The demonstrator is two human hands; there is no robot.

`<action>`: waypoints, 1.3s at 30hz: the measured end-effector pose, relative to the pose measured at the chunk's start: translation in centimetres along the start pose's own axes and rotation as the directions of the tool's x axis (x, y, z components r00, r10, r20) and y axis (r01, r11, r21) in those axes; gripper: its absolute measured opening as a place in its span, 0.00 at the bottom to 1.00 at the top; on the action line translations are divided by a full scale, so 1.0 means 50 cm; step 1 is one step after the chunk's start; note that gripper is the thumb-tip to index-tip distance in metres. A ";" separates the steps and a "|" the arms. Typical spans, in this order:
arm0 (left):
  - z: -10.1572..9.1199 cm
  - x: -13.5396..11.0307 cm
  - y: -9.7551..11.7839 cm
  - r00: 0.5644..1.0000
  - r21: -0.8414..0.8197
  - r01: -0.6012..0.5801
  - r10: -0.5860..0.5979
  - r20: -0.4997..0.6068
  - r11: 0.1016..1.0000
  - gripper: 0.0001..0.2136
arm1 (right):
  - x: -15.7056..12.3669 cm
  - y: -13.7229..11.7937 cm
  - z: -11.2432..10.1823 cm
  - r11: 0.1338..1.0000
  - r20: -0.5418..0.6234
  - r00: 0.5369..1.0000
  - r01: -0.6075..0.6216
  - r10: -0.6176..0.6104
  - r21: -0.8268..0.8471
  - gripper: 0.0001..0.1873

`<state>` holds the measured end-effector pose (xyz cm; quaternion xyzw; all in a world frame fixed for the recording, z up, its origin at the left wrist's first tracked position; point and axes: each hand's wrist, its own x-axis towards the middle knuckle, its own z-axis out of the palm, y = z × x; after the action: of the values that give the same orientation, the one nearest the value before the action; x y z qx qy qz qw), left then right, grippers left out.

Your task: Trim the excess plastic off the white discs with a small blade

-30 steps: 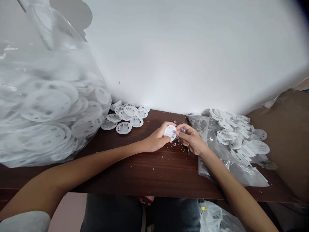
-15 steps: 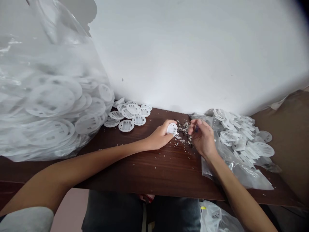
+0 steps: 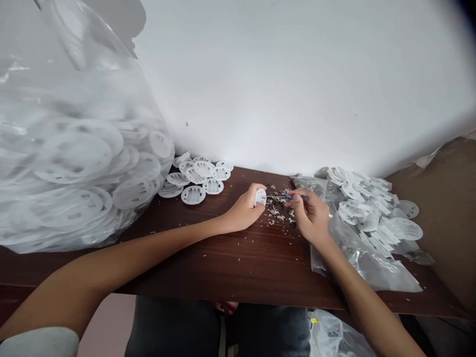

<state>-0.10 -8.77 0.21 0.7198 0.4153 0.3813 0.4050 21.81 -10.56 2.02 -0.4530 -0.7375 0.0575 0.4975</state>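
My left hand [image 3: 243, 213] grips a round white plastic disc [image 3: 261, 197], turned on edge above the table. In my right hand [image 3: 311, 214] is a small screwdriver with a blue handle [image 3: 293, 197] and a thin metal shaft. The shaft points left at the disc's face; whether its tip touches the disc is too small to tell. Beneath and between the hands lies a scatter of tiny metal parts [image 3: 277, 214], with small white bits strewn around them.
White slotted discs [image 3: 193, 195] lie in a pile at the back left. A big clear bag of discs [image 3: 80, 203] stands at far left. More discs [image 3: 372, 208] are heaped on a plastic bag [image 3: 386, 272] at right. A white wall [image 3: 282, 89] rises behind the table [image 3: 223, 263].
My right hand has turned, bringing the screwdriver level and toward the disc. The left hand has tilted the disc so that its face turns further right.
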 end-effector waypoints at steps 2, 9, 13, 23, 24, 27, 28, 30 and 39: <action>0.000 0.001 -0.002 1.000 0.003 0.001 -0.001 -0.002 1.000 0.22 | -0.002 0.000 0.001 1.000 -0.001 1.000 -0.006 0.006 -0.002 0.12; 0.001 0.000 -0.005 1.000 -0.004 0.003 -0.003 -0.009 1.000 0.22 | -0.003 -0.003 0.002 1.000 -0.022 1.000 0.004 -0.004 0.003 0.11; 0.002 0.001 -0.007 1.000 -0.005 0.007 -0.007 -0.009 1.000 0.22 | -0.004 -0.003 0.006 1.000 -0.018 1.000 0.000 0.001 0.011 0.09; 0.000 0.001 -0.003 1.000 -0.007 0.030 -0.030 0.007 1.000 0.22 | -0.004 0.001 -0.009 0.995 0.057 0.994 0.095 -0.092 -0.044 0.11; 0.000 0.001 -0.002 1.000 -0.009 0.030 -0.030 0.008 0.999 0.22 | -0.005 0.001 -0.010 0.993 0.058 0.993 0.103 -0.100 -0.052 0.11; -0.001 0.001 0.000 1.000 -0.001 0.018 -0.018 -0.007 1.000 0.22 | -0.007 0.000 -0.008 0.992 0.063 0.993 0.107 -0.103 -0.071 0.11; -0.001 0.001 0.001 1.000 0.002 0.014 -0.014 -0.012 1.000 0.21 | -0.008 0.000 -0.008 0.992 0.062 0.993 0.104 -0.100 -0.073 0.11; -0.002 0.000 0.003 1.000 0.003 0.012 -0.012 -0.009 1.000 0.21 | -0.010 0.000 -0.007 0.992 0.054 0.994 0.099 -0.095 -0.073 0.11; -0.002 0.000 0.003 0.999 0.001 0.041 -0.041 0.016 0.999 0.21 | -0.008 -0.001 -0.004 0.990 0.045 0.996 0.079 -0.074 -0.114 0.11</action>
<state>-0.16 -8.81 0.37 0.7142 0.4269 0.3671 0.4158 21.97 -10.91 1.87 -0.4513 -0.7663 0.0047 0.4573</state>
